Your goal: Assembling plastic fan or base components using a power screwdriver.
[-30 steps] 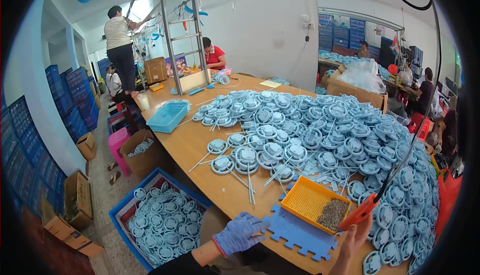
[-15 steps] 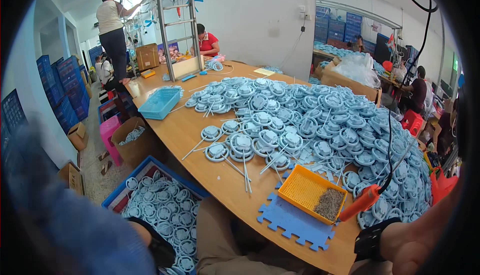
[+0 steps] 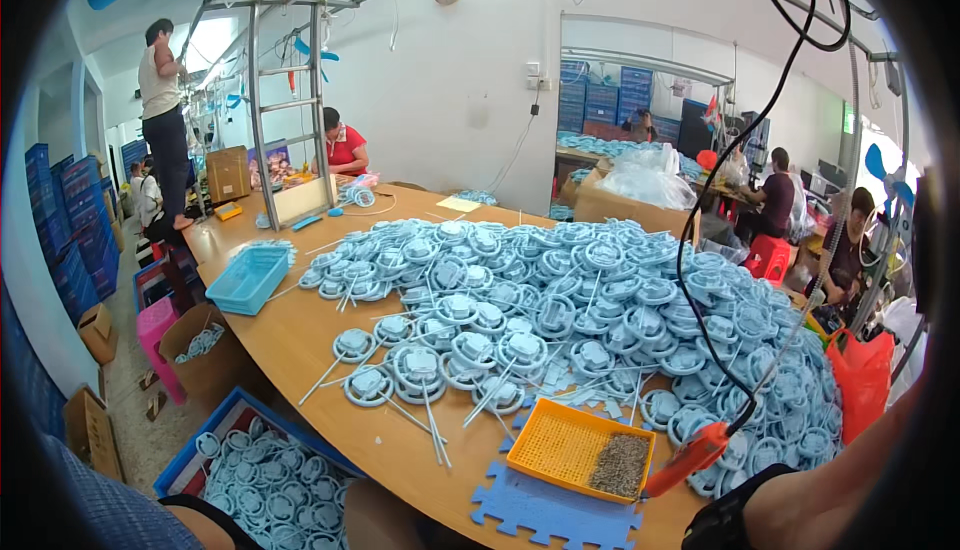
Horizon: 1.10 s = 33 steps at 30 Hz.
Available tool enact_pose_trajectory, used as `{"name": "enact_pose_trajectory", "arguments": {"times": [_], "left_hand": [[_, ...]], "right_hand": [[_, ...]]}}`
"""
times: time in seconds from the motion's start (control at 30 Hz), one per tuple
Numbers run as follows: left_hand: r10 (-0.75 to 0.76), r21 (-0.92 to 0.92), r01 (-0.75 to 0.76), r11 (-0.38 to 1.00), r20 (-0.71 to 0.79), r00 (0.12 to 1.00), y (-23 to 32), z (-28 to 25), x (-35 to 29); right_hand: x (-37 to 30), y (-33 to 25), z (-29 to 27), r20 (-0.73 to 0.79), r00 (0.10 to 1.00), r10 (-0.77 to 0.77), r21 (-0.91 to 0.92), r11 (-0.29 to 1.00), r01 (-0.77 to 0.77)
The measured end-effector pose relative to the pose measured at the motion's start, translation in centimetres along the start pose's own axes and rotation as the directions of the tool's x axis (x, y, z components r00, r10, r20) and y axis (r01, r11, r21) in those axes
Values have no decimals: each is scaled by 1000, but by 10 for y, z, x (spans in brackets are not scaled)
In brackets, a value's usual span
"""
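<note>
Neither of my hands shows. A blue sleeve (image 3: 110, 500) and a bit of my left arm fill the lower left corner, beside a blue crate (image 3: 180, 470) of light-blue round plastic pieces (image 3: 265, 490). My bare right arm (image 3: 840, 495), with a black band (image 3: 735, 510), enters at the lower right. Near it an orange electric screwdriver (image 3: 688, 458) hangs from a black cord, its tip beside a yellow tray (image 3: 545, 445). Small grey metal bits, seemingly screws (image 3: 620, 463), fill one end of that tray. Under it lies a blue foam mat (image 3: 555, 515).
A large heap of light-blue ringed pieces (image 3: 590, 320) covers much of the wooden table (image 3: 300, 350). A light-blue basket (image 3: 250, 278) and a metal frame (image 3: 255, 120) stand farther left. One person (image 3: 160, 120) stands raised at the left; another in red (image 3: 345, 150) sits behind.
The view has tilted up and turned right, so the table things sit farther left and more ceiling shows. The blurred blue sleeve has dropped lower at the left. The tray and heap look unchanged.
</note>
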State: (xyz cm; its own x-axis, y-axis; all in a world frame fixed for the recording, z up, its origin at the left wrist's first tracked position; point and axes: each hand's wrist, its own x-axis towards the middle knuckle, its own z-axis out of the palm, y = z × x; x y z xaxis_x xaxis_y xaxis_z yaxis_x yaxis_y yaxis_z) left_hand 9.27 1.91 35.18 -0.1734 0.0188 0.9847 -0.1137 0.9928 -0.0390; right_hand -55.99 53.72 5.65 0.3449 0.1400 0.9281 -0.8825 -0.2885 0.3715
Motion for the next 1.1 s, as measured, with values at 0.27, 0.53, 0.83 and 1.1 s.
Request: {"name": "enact_pose_trajectory", "arguments": {"times": [0.27, 0.53, 0.83, 1.1], "left_hand": [[-128, -63, 129, 990, 11, 992, -19, -19, -43], [-593, 460, 377, 804, 576, 562, -115, 68, -179], [-772, 769, 101, 632, 611, 174, -181, 197, -270], [-585, 576, 167, 800, 689, 429, -204, 189, -294]], "right_hand": [[222, -76, 237, 126, 985, 117, -47, 993, -112], [273, -133, 398, 33, 968, 248, -197, 951, -237], [104, -162, 380, 555, 42, 831, 195, -81, -977], [108, -160, 391, 498, -146, 855, 208, -281, -937]]}}
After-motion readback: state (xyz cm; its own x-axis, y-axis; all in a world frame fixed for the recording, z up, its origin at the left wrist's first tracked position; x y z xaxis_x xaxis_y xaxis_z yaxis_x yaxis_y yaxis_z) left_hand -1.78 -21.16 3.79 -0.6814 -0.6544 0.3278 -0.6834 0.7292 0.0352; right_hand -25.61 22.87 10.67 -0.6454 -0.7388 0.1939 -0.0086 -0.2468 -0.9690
